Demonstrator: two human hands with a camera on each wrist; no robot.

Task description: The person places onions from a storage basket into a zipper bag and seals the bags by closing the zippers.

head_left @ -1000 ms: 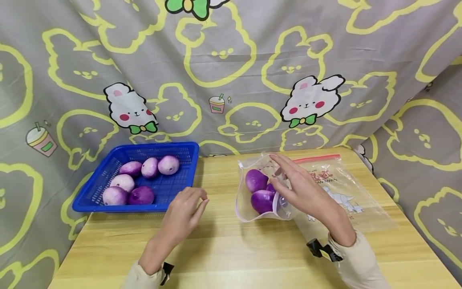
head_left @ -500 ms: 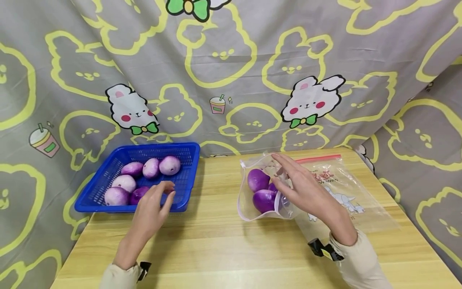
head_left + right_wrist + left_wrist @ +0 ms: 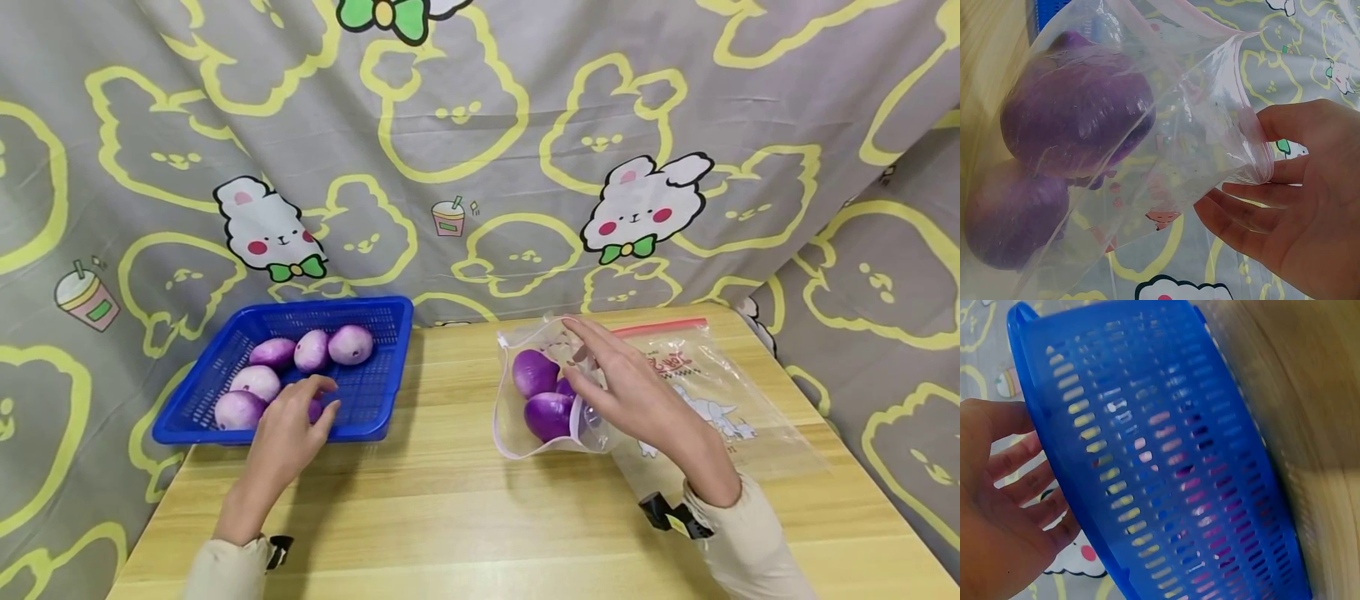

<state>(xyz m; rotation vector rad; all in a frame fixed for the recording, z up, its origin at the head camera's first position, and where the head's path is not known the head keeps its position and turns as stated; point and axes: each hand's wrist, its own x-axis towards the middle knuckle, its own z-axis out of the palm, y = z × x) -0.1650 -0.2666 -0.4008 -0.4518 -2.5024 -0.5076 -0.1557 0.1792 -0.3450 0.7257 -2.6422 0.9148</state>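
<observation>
My left hand (image 3: 288, 425) reaches over the near rim of the blue plastic basket (image 3: 401, 367), fingers loosely bent above a dark purple onion (image 3: 315, 410) that it mostly covers. In the left wrist view the fingers (image 3: 1029, 481) show past the basket rim, spread apart. Several paler purple onions (image 3: 257, 383) lie in the left and back of the basket. My right hand (image 3: 637, 400) pinches the mouth of a clear zip bag (image 3: 1210, 150) between thumb and fingers, keeping it open. Purple onions (image 3: 547, 417) sit inside that bag, one partly hidden by its edge.
A second clear bag with a red zip strip (image 3: 660, 327) lies flat on the wooden table (image 3: 450, 517), partly under my right forearm. A patterned grey curtain (image 3: 465, 150) hangs right behind the table and along its sides.
My left hand has moved left from beside the basket to over its near rim, above the dark onion. The right hand and the bag have stayed in place.
</observation>
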